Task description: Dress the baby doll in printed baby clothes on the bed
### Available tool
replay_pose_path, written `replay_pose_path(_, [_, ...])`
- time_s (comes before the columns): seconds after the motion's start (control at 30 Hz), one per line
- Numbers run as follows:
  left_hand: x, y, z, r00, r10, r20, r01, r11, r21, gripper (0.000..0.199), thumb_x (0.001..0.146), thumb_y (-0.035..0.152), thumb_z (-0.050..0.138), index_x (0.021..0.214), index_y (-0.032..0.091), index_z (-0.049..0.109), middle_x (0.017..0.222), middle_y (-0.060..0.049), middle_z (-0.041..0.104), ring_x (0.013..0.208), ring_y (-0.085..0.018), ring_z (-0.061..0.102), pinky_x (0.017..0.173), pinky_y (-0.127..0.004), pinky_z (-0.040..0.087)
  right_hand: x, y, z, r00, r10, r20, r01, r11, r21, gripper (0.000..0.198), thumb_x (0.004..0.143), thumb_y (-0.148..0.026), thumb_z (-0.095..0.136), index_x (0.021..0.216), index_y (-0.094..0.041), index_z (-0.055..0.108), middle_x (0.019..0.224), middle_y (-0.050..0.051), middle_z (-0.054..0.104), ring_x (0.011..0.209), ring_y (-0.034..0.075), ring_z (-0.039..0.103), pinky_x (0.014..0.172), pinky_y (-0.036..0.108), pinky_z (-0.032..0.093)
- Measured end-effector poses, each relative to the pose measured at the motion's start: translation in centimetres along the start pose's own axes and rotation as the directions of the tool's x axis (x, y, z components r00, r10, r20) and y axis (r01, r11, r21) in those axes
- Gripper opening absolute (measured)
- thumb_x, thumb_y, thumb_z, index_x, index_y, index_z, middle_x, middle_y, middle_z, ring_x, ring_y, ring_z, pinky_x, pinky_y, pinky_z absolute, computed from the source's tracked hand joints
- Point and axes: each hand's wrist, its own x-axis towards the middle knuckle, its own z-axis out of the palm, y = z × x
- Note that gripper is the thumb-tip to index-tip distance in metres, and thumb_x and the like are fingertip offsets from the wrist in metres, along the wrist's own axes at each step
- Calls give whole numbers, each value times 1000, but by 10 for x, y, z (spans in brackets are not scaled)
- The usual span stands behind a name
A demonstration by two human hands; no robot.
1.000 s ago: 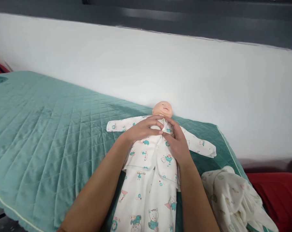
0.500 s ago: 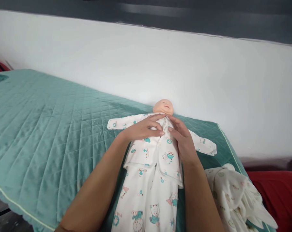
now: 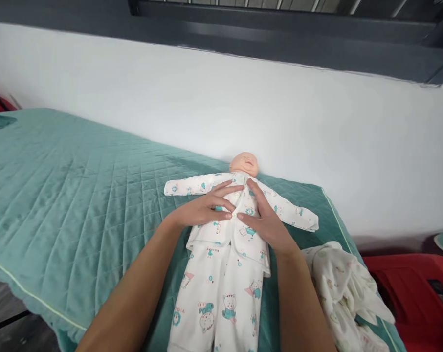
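A baby doll (image 3: pixel 244 164) lies on its back, dressed in a white printed top (image 3: pixel 216 234) and matching trousers (image 3: pixel 207 293). Its sleeves stretch out to both sides. Across the chest of the top rests my left hand (image 3: pixel 210 203), fingers spread and thumb beside a small button (image 3: pixel 234 214). My right hand (image 3: pixel 263 215) lies on the other side of the front, its index finger extended toward the collar and its thumb by the same button. Neither hand has anything gripped. The sleeve ends look flat, with no doll hands showing.
A green quilted cover (image 3: pixel 97 195) spreads under the doll. Crumpled white printed cloth (image 3: pixel 342 288) lies to the right, near the cover's edge. Beyond it is a red plastic object (image 3: pixel 408 293). A white wall (image 3: pixel 207 98) rises behind, with a dark metal frame (image 3: pixel 243 34) above.
Both hands have slid down the front of the top, from the collar to the button at mid-chest. Their fingers have spread out more. My view has tilted up slightly.
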Motion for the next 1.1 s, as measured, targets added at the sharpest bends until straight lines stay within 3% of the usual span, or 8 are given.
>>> replay_pose_path(0.17, [1, -5, 0, 999, 4, -34, -6, 999, -51, 21, 92, 43, 61, 104, 31, 74, 164, 9, 27, 157, -23, -3, 127, -47, 13, 3, -2, -2, 999, -6, 46, 8, 999, -50, 91, 80, -46, 77, 156, -41, 27, 167, -6, 11, 155, 25, 5, 127, 51, 12])
replay_pose_path(0.57, [2, -6, 2, 997, -10, -72, 3, 995, -100, 22, 89, 41, 66, 107, 36, 76, 161, 12, 32, 157, -23, 0, 127, -49, 14, 8, -6, 3, 998, -60, -30, 58, 996, -65, 76, 76, -39, 80, 145, -41, 46, 164, -4, 26, 154, 25, 14, 126, 51, 16])
replay_pose_path(0.7, [2, -8, 3, 996, -4, -93, -4, 996, -85, 23, 88, 43, 66, 107, 36, 76, 161, 11, 32, 156, -24, 2, 127, -49, 13, 8, -6, 3, 996, -78, -34, 76, 995, -63, 44, 76, -40, 80, 118, -36, 65, 162, -4, 28, 153, 26, 17, 124, 52, 19])
replay_pose_path(0.8, [2, -7, 4, 995, 3, -102, -9, 998, -57, 22, 88, 44, 66, 106, 34, 76, 161, 10, 34, 156, -24, 4, 127, -48, 15, 8, -5, -1, 993, -113, -19, 111, 992, -66, 19, 78, -40, 78, 89, -30, 68, 160, -4, 32, 152, 26, 20, 124, 51, 19])
replay_pose_path(1.1, [2, -3, 5, 993, 27, -113, -22, 999, 41, 22, 91, 43, 61, 101, 30, 75, 161, 6, 35, 156, -25, 8, 127, -48, 12, 4, -15, -3, 995, -86, 57, 93, 985, -148, 21, 87, -50, 67, 83, -30, 71, 162, -9, 28, 154, 29, 11, 123, 58, 14])
